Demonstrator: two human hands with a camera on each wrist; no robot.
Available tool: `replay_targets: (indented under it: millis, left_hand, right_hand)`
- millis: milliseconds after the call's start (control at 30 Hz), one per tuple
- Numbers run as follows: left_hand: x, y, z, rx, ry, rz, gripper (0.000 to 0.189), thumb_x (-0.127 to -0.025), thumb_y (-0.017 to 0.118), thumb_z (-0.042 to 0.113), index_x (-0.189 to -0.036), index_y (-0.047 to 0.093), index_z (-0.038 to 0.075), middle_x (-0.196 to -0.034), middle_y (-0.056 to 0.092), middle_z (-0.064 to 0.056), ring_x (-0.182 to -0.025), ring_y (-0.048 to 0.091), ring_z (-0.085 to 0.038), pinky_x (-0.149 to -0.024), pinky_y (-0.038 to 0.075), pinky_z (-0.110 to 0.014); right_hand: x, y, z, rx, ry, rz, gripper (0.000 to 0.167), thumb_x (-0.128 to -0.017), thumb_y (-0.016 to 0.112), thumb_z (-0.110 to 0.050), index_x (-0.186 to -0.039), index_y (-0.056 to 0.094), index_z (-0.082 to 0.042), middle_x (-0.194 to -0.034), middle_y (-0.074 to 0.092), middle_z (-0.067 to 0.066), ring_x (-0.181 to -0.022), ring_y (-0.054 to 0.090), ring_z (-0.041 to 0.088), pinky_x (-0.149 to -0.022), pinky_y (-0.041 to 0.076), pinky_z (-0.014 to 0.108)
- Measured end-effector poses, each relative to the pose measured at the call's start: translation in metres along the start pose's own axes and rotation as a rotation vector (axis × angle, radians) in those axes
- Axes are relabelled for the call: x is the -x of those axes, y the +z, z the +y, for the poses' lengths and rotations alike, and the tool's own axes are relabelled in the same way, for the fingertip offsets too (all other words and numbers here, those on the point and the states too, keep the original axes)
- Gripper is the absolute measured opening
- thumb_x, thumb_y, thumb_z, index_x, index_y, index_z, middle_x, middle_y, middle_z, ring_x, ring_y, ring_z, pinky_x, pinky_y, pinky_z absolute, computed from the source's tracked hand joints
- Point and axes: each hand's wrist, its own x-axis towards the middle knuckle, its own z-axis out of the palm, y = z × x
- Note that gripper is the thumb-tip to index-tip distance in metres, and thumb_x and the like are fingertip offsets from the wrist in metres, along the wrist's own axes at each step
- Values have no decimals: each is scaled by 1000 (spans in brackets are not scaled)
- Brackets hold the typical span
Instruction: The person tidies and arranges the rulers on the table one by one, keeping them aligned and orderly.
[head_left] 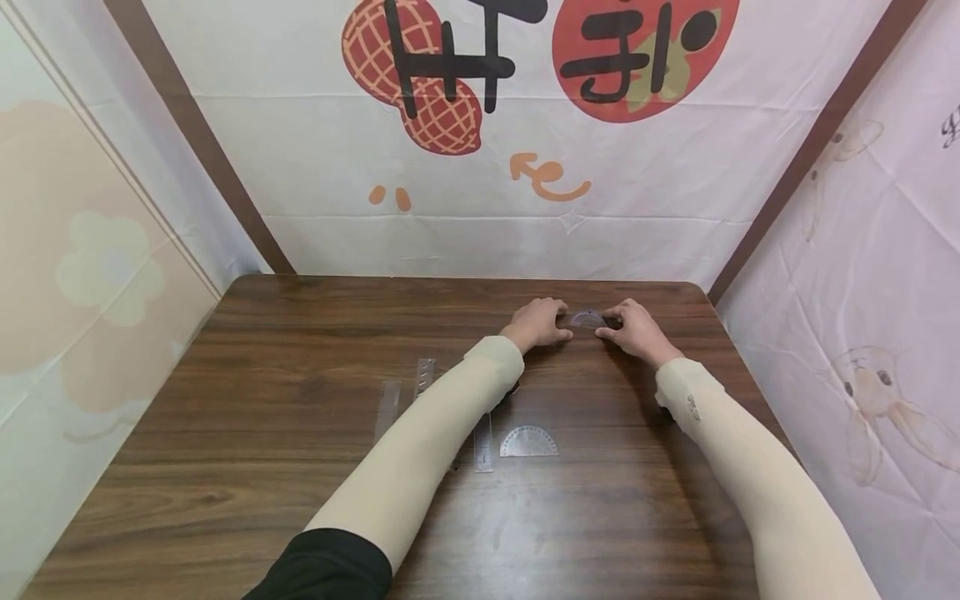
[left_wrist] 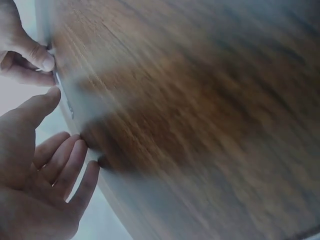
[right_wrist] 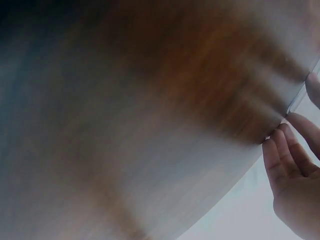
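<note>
Near the table's back edge lies a small clear protractor [head_left: 587, 319], with a hand on either side of it. My right hand [head_left: 633, 330] pinches its right end between thumb and fingers. In the left wrist view, the right thumb [left_wrist: 46, 62] presses close to the table surface there. On the other side, my left hand [head_left: 537, 323] rests with fingers loosely bent and spread, thumb apart, fingertips at the table. The left palm [left_wrist: 30, 175] holds nothing. From the right wrist view, the right fingers [right_wrist: 285, 150] touch down along the table, and part of the protractor shows edge-on.
A second clear protractor [head_left: 528, 442] lies nearer the front, beside a clear ruler [head_left: 483, 450]. Two more transparent strips, one plain [head_left: 387, 408] and one with cut-outs [head_left: 424, 375], lie left of the left sleeve. A printed cloth [head_left: 480, 242] hangs behind the wooden table [head_left: 225, 467].
</note>
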Motion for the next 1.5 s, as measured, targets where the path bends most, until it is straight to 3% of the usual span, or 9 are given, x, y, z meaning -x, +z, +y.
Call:
replay_targets:
  millis: [733,1100,1500]
  left_hand:
    - [-7,6,-2,-70,-8,16,52,-108,66,42,-154,58,20,-147,57,-3,-133,54,-24,-112,45,-40]
    - [-7,12,0,-84,-17,40,49,-107,67,42,-152,63,25,-143,57,-2,-124,53,-23,-109,45,-39]
    - [-10,16,-1,-59,-40,46,45,-107,67,40,-150,64,26,-147,57,-2,-134,52,-25,-112,44,-42]
  right_hand:
    - [-1,4,-13,78,101,14,45,-106,73,-27,-142,68,-2,-136,57,21,-126,57,41,-106,48,61]
    - [-1,8,-16,77,62,28,38,-105,72,-20,-136,70,2,-132,58,24,-121,60,41,-103,50,58]
    - [1,9,-21,52,39,25,34,-104,72,-16,-132,71,4,-129,60,24,-115,60,39,-102,49,56]
